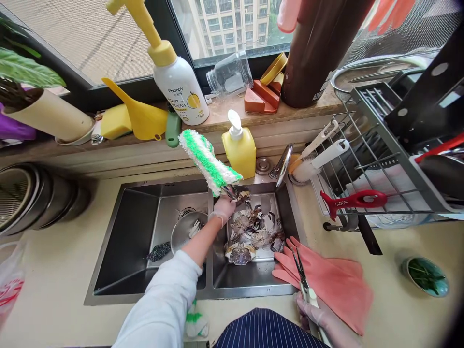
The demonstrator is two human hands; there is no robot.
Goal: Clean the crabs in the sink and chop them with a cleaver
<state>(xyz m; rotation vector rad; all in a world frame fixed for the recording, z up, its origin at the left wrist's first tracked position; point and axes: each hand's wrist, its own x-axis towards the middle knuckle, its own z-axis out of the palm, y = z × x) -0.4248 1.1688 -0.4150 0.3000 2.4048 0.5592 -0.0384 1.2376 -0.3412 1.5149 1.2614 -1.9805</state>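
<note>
Holding scissors (305,287), the right hand (310,309) has its fingers clenched around the handles, right of the sink (253,292), over pink gloves (337,280). The left hand (224,209) is at the sink's rear; its grip cannot be told. Crabs (241,253) lie in the sink's right basin; 1 bowl (181,232) sits in its left.

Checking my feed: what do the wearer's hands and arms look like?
The left hand wears a thin, see-through glove; a white sleeve ends partway down that forearm. The right hand wears a similar glove; no sleeve shows there.
</note>
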